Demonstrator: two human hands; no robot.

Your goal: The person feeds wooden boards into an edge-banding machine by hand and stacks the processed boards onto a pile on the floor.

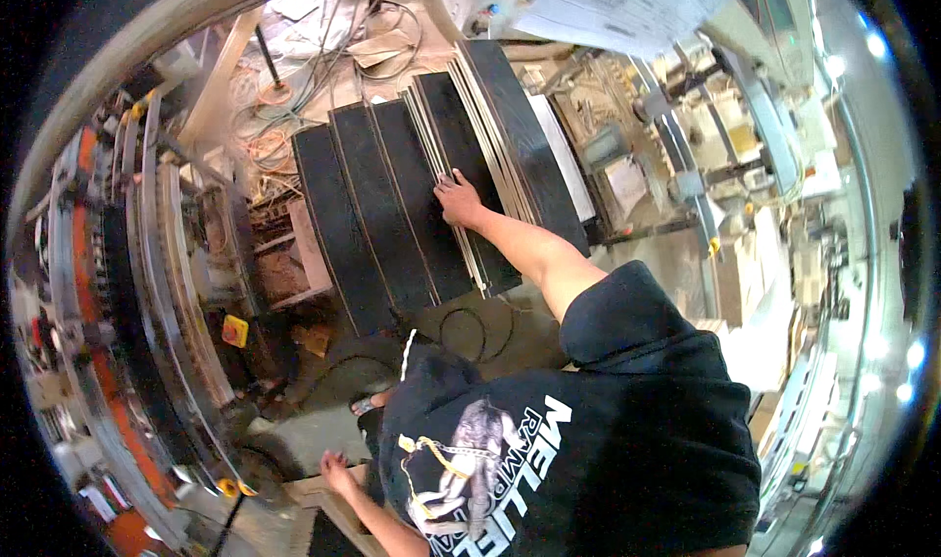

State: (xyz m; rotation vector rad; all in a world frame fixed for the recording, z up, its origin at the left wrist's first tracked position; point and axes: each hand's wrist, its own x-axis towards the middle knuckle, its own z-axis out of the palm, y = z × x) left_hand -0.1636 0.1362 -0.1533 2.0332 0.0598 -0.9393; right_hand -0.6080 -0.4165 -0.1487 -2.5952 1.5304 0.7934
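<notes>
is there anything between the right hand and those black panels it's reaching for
Nothing visible stands between them. The right hand already rests on the stack of black panels, fingers at the pale edge of one panel. The left hand is low down, away from the panels, near a wooden board.

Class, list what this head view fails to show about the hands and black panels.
- Left hand: small, by the wooden board; grip unclear.
- Right hand: fingertips on the black panels; whether they hook an edge is too small.
- Floor below: hidden by the black shirt.
</notes>
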